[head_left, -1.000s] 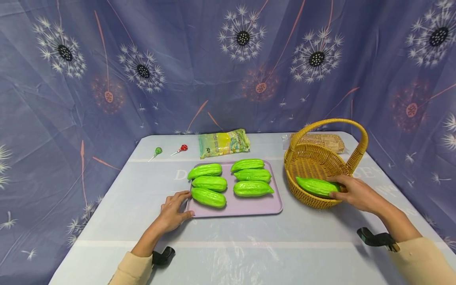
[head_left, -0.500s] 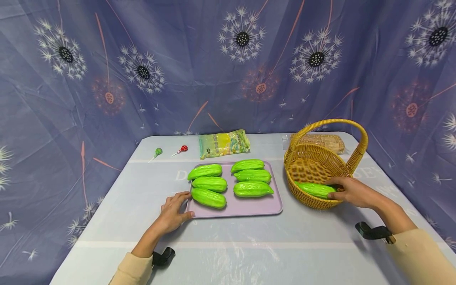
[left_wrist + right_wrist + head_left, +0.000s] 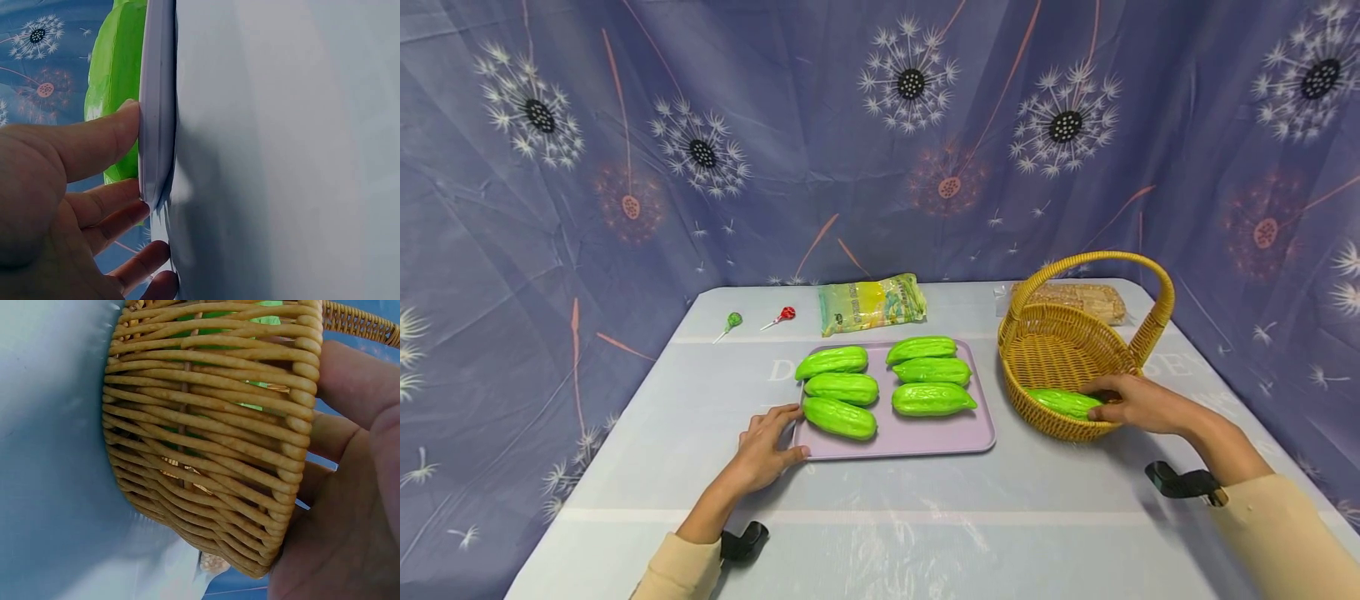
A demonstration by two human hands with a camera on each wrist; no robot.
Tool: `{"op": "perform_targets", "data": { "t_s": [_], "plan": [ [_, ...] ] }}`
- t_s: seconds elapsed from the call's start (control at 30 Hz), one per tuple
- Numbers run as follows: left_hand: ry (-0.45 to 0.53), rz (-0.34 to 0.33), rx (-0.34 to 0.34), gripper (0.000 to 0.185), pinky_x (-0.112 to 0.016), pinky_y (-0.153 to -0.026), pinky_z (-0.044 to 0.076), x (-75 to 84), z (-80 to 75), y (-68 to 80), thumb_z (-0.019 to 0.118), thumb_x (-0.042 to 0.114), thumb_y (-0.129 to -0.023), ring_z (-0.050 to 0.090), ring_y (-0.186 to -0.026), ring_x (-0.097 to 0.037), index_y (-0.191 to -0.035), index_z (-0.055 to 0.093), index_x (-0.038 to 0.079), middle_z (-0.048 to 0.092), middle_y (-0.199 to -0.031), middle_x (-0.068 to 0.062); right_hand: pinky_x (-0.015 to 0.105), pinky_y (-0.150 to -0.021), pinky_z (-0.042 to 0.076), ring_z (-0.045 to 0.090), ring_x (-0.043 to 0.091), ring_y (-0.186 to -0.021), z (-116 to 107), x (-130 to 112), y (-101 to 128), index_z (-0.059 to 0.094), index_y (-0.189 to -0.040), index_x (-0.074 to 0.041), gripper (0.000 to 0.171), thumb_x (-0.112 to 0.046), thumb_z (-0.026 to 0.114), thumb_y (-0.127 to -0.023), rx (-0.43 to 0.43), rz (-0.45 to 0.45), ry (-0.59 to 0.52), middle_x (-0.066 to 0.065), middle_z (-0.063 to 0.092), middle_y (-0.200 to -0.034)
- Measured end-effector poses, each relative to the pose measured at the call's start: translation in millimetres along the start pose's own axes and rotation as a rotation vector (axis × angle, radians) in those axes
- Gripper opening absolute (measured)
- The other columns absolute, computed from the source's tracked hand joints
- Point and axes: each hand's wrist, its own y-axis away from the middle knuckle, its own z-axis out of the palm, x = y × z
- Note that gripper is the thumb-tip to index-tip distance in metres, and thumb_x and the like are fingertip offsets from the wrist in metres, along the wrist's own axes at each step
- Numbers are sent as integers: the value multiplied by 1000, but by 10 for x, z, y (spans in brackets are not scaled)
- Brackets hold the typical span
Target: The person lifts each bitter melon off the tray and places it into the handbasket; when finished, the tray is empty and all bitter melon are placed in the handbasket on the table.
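Your right hand (image 3: 1138,403) reached over the near rim of the woven yellow wicker basket with the arched handle (image 3: 1078,350), its fingers curled round one end of a bright green ridged gourd (image 3: 1063,402) that lay low inside against the near wall; the right wrist view showed only green between the weave (image 3: 212,331) and your fingers wrapped over the rim, so you cannot tell from there how tightly the gourd was gripped. Keeping hold that way probably let you settle it on the basket floor rather than drop it. Your left hand (image 3: 766,442) rested at the near left corner of the flat lilac plastic tray (image 3: 925,435), thumb along the front edge and relaxed, slightly spread fingers against the side; the left wrist view showed the fingertips (image 3: 125,119) touching the tray's edge (image 3: 156,112) without pinching it, most likely to stop the tray sliding on the pale blue plastic-covered table (image 3: 865,517). Six more green gourds (image 3: 880,386) lay on the tray in two columns of three. Behind it sat a yellow-green printed snack packet (image 3: 870,302), to its left a green lollipop (image 3: 732,320) and a red lollipop (image 3: 783,314), and a clear pack of tan sticks (image 3: 1078,296) lay behind the basket, all well apart from your hands.
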Motion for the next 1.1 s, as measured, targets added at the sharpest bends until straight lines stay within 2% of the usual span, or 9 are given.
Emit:
{"op": "perform_targets", "data": {
  "t_s": [0.13,0.3,0.7,0.93,1.1],
  "plan": [
    [-6,2,-2,57,-52,-93,26,7,-3,-2,72,19,-81,36,-128,-35,-132,51,5,44,-144,-11,23,-75,49,61,26,-103,10,4,-5,57,-125,3,52,-32,64,-88,24,-15,0,19,63,-119],
    [-3,2,1,57,-52,-92,26,8,-8,6,72,19,-81,35,-127,-36,-132,51,5,44,-144,-12,23,-75,48,62,26,-102,21,-5,-8,58,-124,1,50,-31,65,-87,54,-34,-1,17,63,-119],
    [-2,-1,6,56,-51,-91,27,21,-25,16,72,20,-81,37,-126,-35,-131,52,5,45,-143,-11,39,-83,50,60,36,-107,34,-73,48,58,-124,1,49,-29,66,-87,163,-68,32,17,64,-119],
    [-5,-6,0,56,-52,-92,27,20,-26,15,72,20,-81,36,-126,-35,-132,52,6,44,-144,-11,47,-88,46,58,34,-110,62,-183,41,60,-122,-2,46,-31,66,-87,263,-100,101,14,65,-119],
    [1,-14,-7,56,-53,-94,26,23,-29,16,72,21,-81,35,-128,-35,-132,52,6,44,-144,-11,48,-86,46,58,29,-106,79,-316,32,62,-120,-8,41,-28,69,-85,344,-136,134,10,65,-115]
  ]
}}
